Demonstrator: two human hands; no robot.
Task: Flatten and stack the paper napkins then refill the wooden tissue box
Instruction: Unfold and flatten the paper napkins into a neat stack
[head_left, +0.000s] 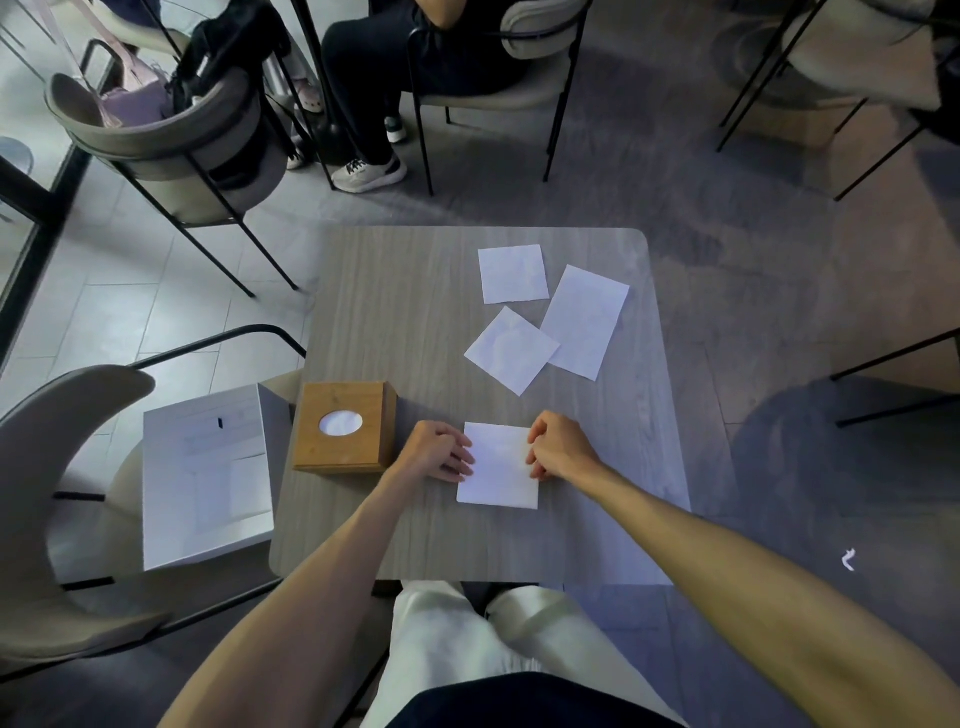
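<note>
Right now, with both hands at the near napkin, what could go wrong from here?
1. The wooden tissue box stands right at the table's left edge, close beside the left hand; a careless nudge might tip it off.
2. The near napkin could crease if the left and right hand pull unevenly.
3. The two overlapping napkins may slide together when one is picked.

White napkins; tan wooden tissue box; grey woodgrain table; white carton.
</note>
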